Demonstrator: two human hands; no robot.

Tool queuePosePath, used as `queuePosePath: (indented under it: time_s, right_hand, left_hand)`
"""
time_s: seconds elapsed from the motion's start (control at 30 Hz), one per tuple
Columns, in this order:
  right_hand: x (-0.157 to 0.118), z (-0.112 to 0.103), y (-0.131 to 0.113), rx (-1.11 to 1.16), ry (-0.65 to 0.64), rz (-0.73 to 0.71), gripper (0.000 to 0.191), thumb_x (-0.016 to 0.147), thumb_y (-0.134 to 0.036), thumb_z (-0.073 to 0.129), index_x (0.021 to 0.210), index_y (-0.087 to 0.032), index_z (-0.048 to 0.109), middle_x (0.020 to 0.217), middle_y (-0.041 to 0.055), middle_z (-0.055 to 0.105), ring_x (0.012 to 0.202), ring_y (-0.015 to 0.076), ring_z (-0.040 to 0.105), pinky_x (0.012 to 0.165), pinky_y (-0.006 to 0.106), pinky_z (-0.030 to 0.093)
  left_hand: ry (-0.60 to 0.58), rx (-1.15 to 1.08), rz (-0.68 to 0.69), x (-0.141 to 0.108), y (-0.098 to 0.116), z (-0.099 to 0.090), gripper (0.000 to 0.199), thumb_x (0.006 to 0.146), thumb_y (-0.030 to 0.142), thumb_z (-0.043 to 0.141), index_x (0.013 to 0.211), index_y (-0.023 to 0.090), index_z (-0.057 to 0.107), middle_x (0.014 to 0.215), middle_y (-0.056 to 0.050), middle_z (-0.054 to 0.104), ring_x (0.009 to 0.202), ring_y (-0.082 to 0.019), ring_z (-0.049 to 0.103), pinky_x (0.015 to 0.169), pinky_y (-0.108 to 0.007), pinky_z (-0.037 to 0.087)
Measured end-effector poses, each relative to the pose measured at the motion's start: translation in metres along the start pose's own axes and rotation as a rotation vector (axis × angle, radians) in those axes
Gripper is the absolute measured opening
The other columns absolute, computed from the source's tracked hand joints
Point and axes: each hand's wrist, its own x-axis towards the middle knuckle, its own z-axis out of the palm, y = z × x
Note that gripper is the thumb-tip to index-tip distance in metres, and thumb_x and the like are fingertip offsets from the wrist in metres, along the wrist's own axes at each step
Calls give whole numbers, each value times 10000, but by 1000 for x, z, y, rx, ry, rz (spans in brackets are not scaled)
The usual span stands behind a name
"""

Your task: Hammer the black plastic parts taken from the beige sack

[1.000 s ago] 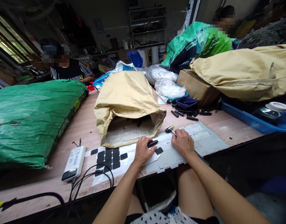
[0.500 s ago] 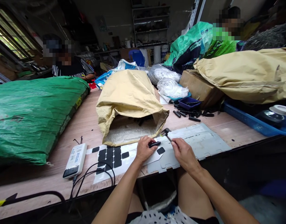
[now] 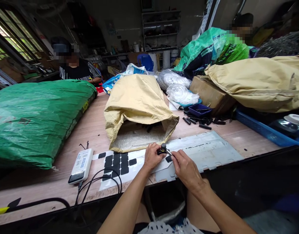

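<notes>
My left hand [image 3: 152, 157] is closed around a short black cylindrical piece [image 3: 159, 152] just in front of the sack's mouth. My right hand [image 3: 185, 165] pinches a slim metal rod with a black head [image 3: 163, 147]. That head is right at the black piece, overlapping it in view; whether they touch I cannot tell. Beneath my hands lies a white sheet [image 3: 139, 167] with black rounded-square stickers [image 3: 117, 163]. One loose black square [image 3: 168, 159] shows between my hands. The tan sack [image 3: 138, 97] lies open towards me, with dark items inside.
A grey board [image 3: 208, 146] runs along the table edge. Black pieces [image 3: 205, 126] lie by a purple tray [image 3: 200, 110]. A green sack [image 3: 39, 120] and a power bank [image 3: 80, 165] with cables stand left. A blue crate [image 3: 259, 126] is right. Two people sit across.
My right hand has moved left, bringing the rod's black head over to the black piece in my left hand. The view has shifted slightly.
</notes>
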Motion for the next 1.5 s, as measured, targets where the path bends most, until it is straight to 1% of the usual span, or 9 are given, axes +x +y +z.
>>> queuePosePath:
  time_s: [0.3,0.43,0.57,0.67,0.8,0.9,0.97,1.27,1.5]
  right_hand:
    - [4,-9,10,-14,58,63,235,1026,-277,441,1075,-225,665,935,53,653,826,181,628,702,296,434]
    - [15,-15,37,-154,141,149,221,1002,-297,509,1143,-232,666,1030,49,671,885,188,626,727,305,418]
    - [25,-10,74,-355,77,199,196,974,-234,524,1071,-196,691,1001,80,655,839,199,586,705,327,379]
    - [29,-6,84,-465,79,203,187,954,-224,546,1059,-180,694,987,104,643,899,233,557,725,342,362]
    - [34,-4,65,-372,64,14,252,934,-295,606,1160,-204,671,1058,108,640,998,260,527,809,365,369]
    - [40,1,49,-207,-115,-260,294,947,-414,618,1165,-221,657,1033,82,645,974,240,524,833,361,370]
    - [44,7,44,-162,-198,-348,253,974,-432,586,1088,-218,660,987,66,643,942,224,523,811,350,360]
    - [60,19,50,-53,-290,-479,257,1025,-396,501,919,-196,622,881,46,618,866,195,487,769,331,328]
    - [64,32,45,84,-283,-440,282,1022,-293,451,794,-193,583,814,45,592,826,189,468,758,327,347]
  left_hand:
    - [8,-40,-11,0,-2,1,201,715,132,814,857,228,708,901,-6,665,949,-227,560,866,-349,427]
    - [-6,-60,1,-2,0,-2,173,741,146,793,866,227,705,901,-2,660,944,-222,553,856,-346,420]
    - [-14,-94,7,-2,1,-4,161,769,158,775,893,236,709,911,1,655,948,-220,558,871,-350,416]
    - [-8,-115,27,-2,0,-4,165,784,152,764,914,235,708,931,-1,644,957,-216,567,882,-350,416]
    - [-27,-99,53,-3,1,-5,158,816,168,750,949,236,698,980,-5,675,992,-222,569,902,-360,405]
    - [-51,-54,59,-4,2,-6,146,840,201,741,974,244,699,998,-7,704,1005,-235,563,911,-375,394]
    - [-58,-27,68,-4,1,-5,139,856,218,733,988,247,701,1002,-11,708,1002,-240,558,908,-382,390]
    - [-52,29,72,-6,-2,-3,91,886,223,688,972,248,696,976,-21,687,996,-244,558,893,-382,393]
    - [-20,-1,50,-8,-3,-3,74,891,203,645,948,223,688,967,-36,692,992,-243,564,907,-383,404]
